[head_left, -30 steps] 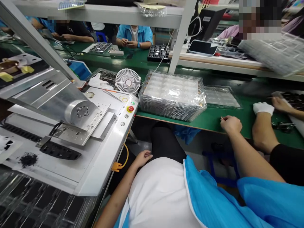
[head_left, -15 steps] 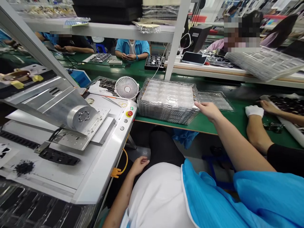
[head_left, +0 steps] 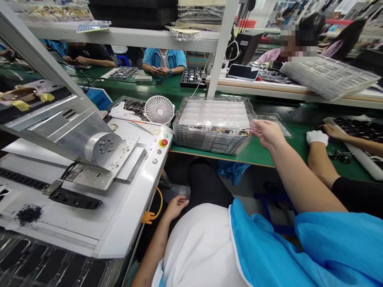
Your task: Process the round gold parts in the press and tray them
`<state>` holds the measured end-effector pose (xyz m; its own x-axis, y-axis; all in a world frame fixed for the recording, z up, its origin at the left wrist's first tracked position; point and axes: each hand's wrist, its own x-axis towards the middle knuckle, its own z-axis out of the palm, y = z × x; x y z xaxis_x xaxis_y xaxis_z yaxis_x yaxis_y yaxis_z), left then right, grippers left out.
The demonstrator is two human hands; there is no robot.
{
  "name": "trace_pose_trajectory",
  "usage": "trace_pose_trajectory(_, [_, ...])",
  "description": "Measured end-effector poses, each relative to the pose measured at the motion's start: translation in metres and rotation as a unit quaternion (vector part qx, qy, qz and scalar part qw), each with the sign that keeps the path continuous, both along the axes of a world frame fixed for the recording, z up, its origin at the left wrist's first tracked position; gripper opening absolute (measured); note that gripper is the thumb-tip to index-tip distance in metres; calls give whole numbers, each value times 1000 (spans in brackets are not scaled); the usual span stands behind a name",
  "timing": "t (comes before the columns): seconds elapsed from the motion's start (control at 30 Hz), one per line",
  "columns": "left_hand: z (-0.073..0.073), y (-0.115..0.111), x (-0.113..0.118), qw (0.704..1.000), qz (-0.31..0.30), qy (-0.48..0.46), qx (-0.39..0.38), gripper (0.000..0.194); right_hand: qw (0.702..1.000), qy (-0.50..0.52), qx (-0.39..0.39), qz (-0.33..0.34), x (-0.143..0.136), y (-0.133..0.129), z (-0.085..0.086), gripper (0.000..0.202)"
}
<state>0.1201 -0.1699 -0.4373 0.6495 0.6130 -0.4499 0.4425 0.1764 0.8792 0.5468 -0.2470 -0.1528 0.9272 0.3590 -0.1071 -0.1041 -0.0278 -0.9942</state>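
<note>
On the green bench stands a stack of clear plastic trays (head_left: 209, 137) with a white sheet (head_left: 214, 113) on its top. Small dark and gold parts show along the front edge just below the sheet. My right hand (head_left: 268, 134) reaches to the front right corner of the stack, its fingers pinched on the edge of the top clear tray. The exact grip on the thin plastic is hard to see. My left hand (head_left: 178, 206) lies on my thigh with loosely curled fingers and holds nothing.
A white fan (head_left: 159, 110) stands left of the stack. Beside it is a machine with a red stop button (head_left: 163, 142). Another clear tray (head_left: 277, 123) lies behind my right hand. A co-worker's gloved hand (head_left: 317, 137) is at the right. A metal post (head_left: 220, 59) rises behind the stack.
My right hand has moved slightly right, and the top tray's right edge with it. The parts along the front edge show more plainly. My left hand has stayed still.
</note>
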Motion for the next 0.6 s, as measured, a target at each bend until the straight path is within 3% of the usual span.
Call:
trace_pose_trajectory(0.17, [2,-1,-2,1000,11,-6,-4,57,992,106,64,23,-8,13,6,18])
trace_pose_trajectory(0.37, [3,-2,-7,1000,22,1,-10,61,994,67,79,-44,-1,20,4,16])
trace_pose_trajectory(0.47, [3,-2,-9,999,27,4,-16,62,996,5,25,-87,20,3,4,22])
trace_pose_trajectory(0.6, [-1,-1,-9,999,34,9,-23,66,986,-96,-30,-130,56,-42,5,36])
